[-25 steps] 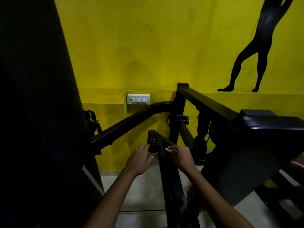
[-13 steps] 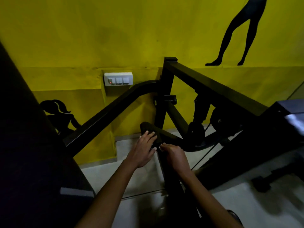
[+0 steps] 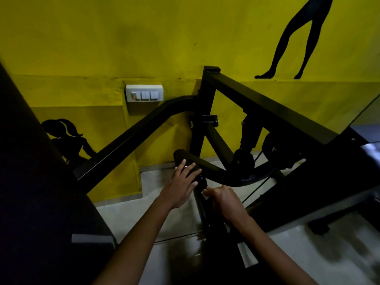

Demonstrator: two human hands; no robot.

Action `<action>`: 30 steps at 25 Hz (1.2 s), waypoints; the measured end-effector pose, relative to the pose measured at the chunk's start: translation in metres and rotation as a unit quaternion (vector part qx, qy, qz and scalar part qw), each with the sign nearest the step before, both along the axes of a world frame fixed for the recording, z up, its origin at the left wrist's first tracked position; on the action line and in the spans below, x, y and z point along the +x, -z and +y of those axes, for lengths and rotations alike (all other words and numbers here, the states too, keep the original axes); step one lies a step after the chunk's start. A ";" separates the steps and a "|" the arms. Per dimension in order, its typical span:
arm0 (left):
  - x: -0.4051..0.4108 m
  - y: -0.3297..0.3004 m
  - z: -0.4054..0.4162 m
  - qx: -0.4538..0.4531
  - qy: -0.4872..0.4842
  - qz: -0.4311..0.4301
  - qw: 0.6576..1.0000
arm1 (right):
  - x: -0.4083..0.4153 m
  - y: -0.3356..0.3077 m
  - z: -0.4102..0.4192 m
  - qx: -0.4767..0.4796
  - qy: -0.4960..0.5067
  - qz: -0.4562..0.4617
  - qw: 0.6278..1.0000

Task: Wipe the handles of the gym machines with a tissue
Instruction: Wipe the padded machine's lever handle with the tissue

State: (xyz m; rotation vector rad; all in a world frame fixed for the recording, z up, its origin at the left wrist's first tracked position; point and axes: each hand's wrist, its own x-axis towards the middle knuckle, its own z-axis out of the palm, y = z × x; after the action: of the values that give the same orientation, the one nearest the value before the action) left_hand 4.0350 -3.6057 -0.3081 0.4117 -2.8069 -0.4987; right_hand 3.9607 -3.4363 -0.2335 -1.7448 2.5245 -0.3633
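A black padded handle (image 3: 181, 157) juts out at the end of a curved black arm of the gym machine (image 3: 267, 105). My left hand (image 3: 182, 185) lies on the handle with its fingers straight across the grip. My right hand (image 3: 225, 199) is curled just below and to the right of it, on the machine's dark upright bar. A small white piece of tissue (image 3: 204, 196) shows at the fingertips of my right hand. Most of the tissue is hidden inside the fist.
A yellow wall (image 3: 144, 38) with black silhouette figures stands close behind the machine, with a white switch panel (image 3: 144, 92) on it. A dark padded part (image 3: 30, 182) fills the left side. Black frame bars cross the middle and right, over a pale tiled floor (image 3: 160, 182).
The view has tilted down and shifted closer to the machine. My left hand came to rest on the handle, and my right hand slid slightly down the bar with the tissue.
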 end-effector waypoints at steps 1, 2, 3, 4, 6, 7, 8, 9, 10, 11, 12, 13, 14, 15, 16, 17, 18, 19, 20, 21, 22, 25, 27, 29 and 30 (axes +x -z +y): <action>0.000 0.000 0.000 -0.001 0.000 0.001 1.000 | 0.001 0.000 0.003 0.000 -0.005 0.003 1.000; 0.000 0.000 0.000 -0.001 0.001 0.001 1.000 | 0.002 0.000 0.005 0.000 -0.007 0.005 1.000; 0.000 0.001 -0.001 -0.001 0.002 0.001 1.000 | 0.003 0.000 0.005 -0.001 -0.009 0.008 1.000; -0.001 0.001 -0.001 0.000 0.003 0.000 1.000 | 0.004 0.001 0.006 -0.002 -0.007 0.010 1.000; -0.001 0.001 -0.001 0.002 -0.001 -0.003 1.000 | 0.007 -0.001 0.006 0.004 0.001 0.003 1.000; -0.001 0.000 -0.001 0.005 -0.004 -0.004 1.000 | 0.008 -0.001 0.007 0.006 0.003 0.002 1.000; -0.001 0.000 0.001 0.007 -0.009 -0.004 1.000 | 0.010 -0.002 0.008 0.008 0.003 0.003 1.000; -0.001 -0.001 0.004 0.011 -0.014 -0.002 1.000 | 0.010 -0.003 0.009 0.008 0.001 0.002 1.000; -0.001 -0.002 0.008 0.017 -0.020 0.000 1.000 | 0.011 -0.002 0.009 0.007 0.000 0.001 1.000; -0.001 -0.003 0.012 0.028 -0.027 0.005 0.999 | 0.011 -0.001 0.009 0.006 0.000 0.002 1.000; -0.001 -0.004 0.016 0.040 -0.034 0.011 0.999 | 0.012 0.001 0.010 0.008 0.004 0.005 1.000; -0.001 -0.005 0.019 0.050 -0.040 0.016 0.998 | 0.014 0.004 0.011 0.007 0.010 0.009 1.000; -0.001 -0.004 0.021 0.057 -0.046 0.019 0.997 | 0.015 0.007 0.012 0.003 0.015 0.010 1.000; 0.000 -0.004 0.024 0.062 -0.049 0.022 0.997 | 0.017 0.010 0.014 -0.002 0.019 0.008 1.000; 0.001 -0.004 0.026 0.068 -0.052 0.024 0.996 | 0.019 0.012 0.017 -0.007 0.022 0.004 1.000; 0.002 -0.004 0.029 0.077 -0.053 0.028 0.995 | 0.021 0.013 0.020 -0.009 0.024 -0.001 1.000; 0.003 -0.004 0.032 0.083 -0.054 0.032 0.995 | 0.023 0.014 0.023 -0.010 0.026 -0.005 1.000; 0.004 -0.004 0.036 0.085 -0.056 0.036 0.994 | 0.024 0.016 0.026 -0.011 0.025 -0.006 1.000; 0.005 -0.005 0.040 0.081 -0.059 0.039 0.994 | 0.025 0.017 0.030 -0.014 0.024 -0.006 1.000; 0.007 -0.005 0.045 0.075 -0.062 0.042 0.994 | 0.026 0.019 0.034 -0.020 0.023 -0.005 1.000; 0.008 -0.006 0.049 0.072 -0.065 0.045 0.994 | 0.027 0.020 0.037 -0.024 0.021 -0.006 0.999; 0.011 -0.008 0.060 0.074 -0.070 0.050 0.994 | 0.031 0.021 0.047 -0.032 0.011 -0.011 0.999; 0.015 -0.009 0.068 0.078 -0.071 0.048 0.993 | 0.034 0.020 0.054 -0.037 0.013 -0.010 0.999; 0.019 -0.012 0.075 0.085 -0.072 0.041 0.993 | 0.039 0.020 0.062 -0.041 0.015 -0.007 0.999; 0.021 -0.013 0.078 0.090 -0.071 0.036 0.993 | 0.042 0.019 0.065 -0.041 0.014 -0.007 0.999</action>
State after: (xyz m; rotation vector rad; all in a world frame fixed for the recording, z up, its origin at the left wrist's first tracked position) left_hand 4.0564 -3.5277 -0.2952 0.6124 -2.6482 -0.7213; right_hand 4.0024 -3.3709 -0.2528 -1.7285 2.5629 -0.4852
